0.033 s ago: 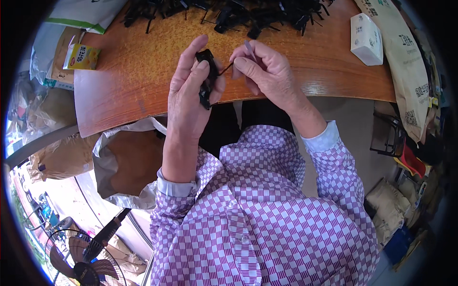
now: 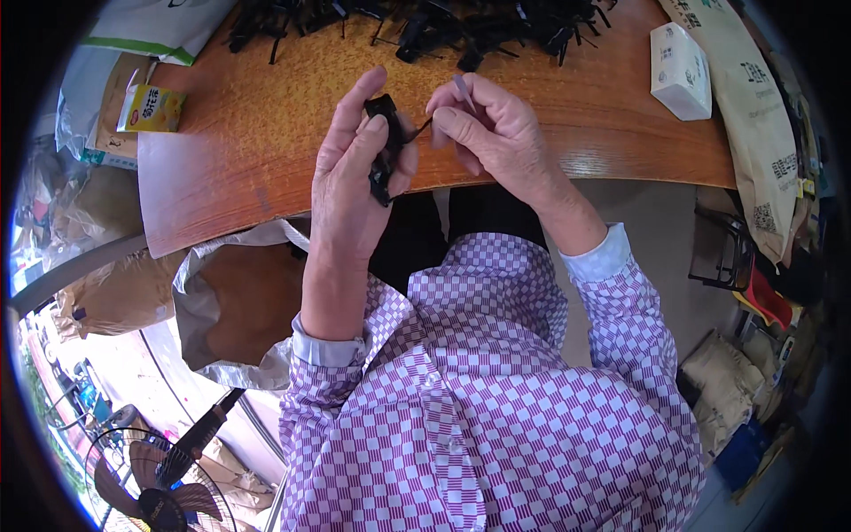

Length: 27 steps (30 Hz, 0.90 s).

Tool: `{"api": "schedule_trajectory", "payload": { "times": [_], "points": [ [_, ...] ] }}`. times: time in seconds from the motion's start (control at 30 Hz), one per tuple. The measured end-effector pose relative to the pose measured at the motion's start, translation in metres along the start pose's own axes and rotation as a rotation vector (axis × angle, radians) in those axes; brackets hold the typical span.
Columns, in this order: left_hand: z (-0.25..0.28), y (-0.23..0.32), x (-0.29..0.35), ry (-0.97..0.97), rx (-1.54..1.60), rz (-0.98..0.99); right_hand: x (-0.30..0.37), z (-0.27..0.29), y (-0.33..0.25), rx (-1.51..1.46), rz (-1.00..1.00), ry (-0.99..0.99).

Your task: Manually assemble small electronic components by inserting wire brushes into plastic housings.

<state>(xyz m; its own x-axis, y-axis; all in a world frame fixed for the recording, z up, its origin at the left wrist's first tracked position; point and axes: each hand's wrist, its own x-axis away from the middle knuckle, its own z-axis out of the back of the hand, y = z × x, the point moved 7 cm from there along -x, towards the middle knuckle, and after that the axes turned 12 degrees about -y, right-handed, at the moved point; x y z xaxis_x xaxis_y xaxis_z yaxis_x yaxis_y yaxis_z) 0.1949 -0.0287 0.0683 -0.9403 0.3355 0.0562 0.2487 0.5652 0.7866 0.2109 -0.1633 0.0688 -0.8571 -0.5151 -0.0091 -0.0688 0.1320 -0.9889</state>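
My left hand [image 2: 347, 168] is closed round a small, glossy black part [image 2: 384, 165], the thumb pressing on it near the table's front edge. A thin black strip [image 2: 417, 133] runs from this part to my right hand [image 2: 505, 133], which pinches its end between thumb and forefinger. Between the right fingers a slim, pale grey stick-like tool [image 2: 464, 94] also shows; its lower end is hidden. The exact kind of the black part cannot be made out. A heap of similar black parts [image 2: 434, 35] with thin ends lies along the table's far side.
On the brown wooden table [image 2: 230, 160] stand a yellow carton [image 2: 151, 108] at left and a white tissue pack [image 2: 681, 71] at right. A long paper bag [image 2: 753, 106] hangs over the right edge. Below left are an open sack [image 2: 195, 310] and a fan [image 2: 155, 496].
Both hands keep their hold in almost the same place. The strip between them looks slightly more bent.
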Motion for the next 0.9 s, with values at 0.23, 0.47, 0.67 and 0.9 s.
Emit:
{"api": "schedule_trajectory", "payload": {
  "times": [0.23, 0.47, 0.67, 0.9],
  "points": [
    [0.002, -0.008, 0.005, -0.023, -0.069, 0.1, -0.003, 0.003, 0.008, 0.036, 0.052, -0.042],
    [-0.005, -0.01, 0.013, -0.102, 0.021, 0.155, -0.007, -0.006, 0.006, 0.148, 0.137, -0.115],
    [-0.004, -0.01, 0.023, -0.287, 0.266, 0.116, -0.012, -0.03, 0.013, -0.174, -0.111, -0.215],
    [0.02, 0.007, 0.045, -0.153, -0.316, 0.027, -0.018, -0.045, 0.024, -0.016, -0.096, -0.204]
  ]
}}
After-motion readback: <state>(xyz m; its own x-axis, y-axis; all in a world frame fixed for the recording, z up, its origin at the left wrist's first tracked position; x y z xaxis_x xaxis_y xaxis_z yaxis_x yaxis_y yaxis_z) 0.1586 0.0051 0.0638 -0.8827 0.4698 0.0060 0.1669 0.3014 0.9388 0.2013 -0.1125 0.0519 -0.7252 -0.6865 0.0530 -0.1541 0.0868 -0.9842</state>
